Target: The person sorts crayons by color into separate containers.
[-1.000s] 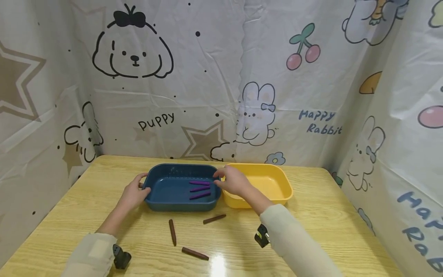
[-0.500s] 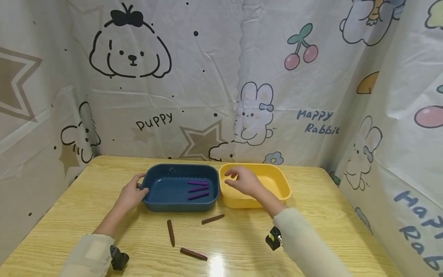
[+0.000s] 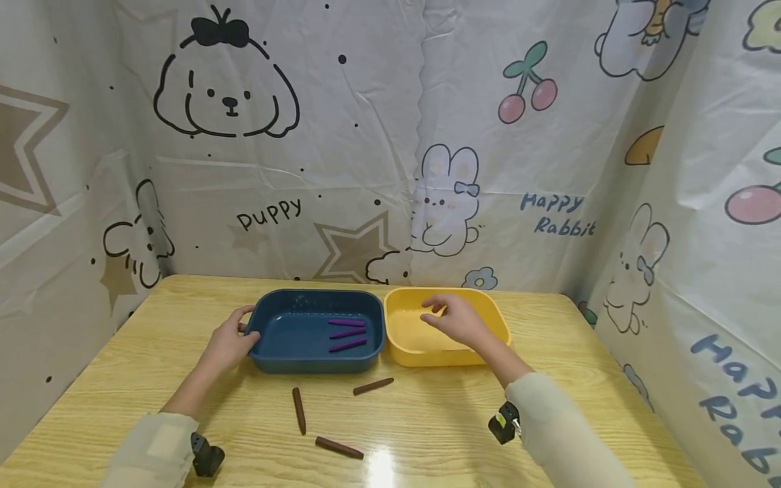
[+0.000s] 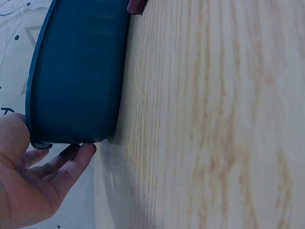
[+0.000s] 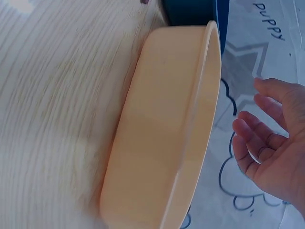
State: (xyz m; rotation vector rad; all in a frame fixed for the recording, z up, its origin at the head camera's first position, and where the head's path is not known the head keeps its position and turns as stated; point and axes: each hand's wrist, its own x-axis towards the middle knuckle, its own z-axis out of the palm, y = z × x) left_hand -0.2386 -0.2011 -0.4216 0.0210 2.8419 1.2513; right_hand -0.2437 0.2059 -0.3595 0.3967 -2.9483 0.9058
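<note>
Printed cloth (image 3: 366,102) backs the table (image 3: 439,434). Left hand (image 3: 231,340) grips the blue tray (image 3: 314,366) by one end; right hand (image 3: 457,320), fingers loose, hovers over the yellow tray (image 3: 427,358).

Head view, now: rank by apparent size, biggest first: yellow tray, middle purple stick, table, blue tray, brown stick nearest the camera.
1. Table
2. Blue tray and yellow tray: too alike to rank
3. Brown stick, nearest the camera
4. Middle purple stick; farther away, so true size unsure
</note>
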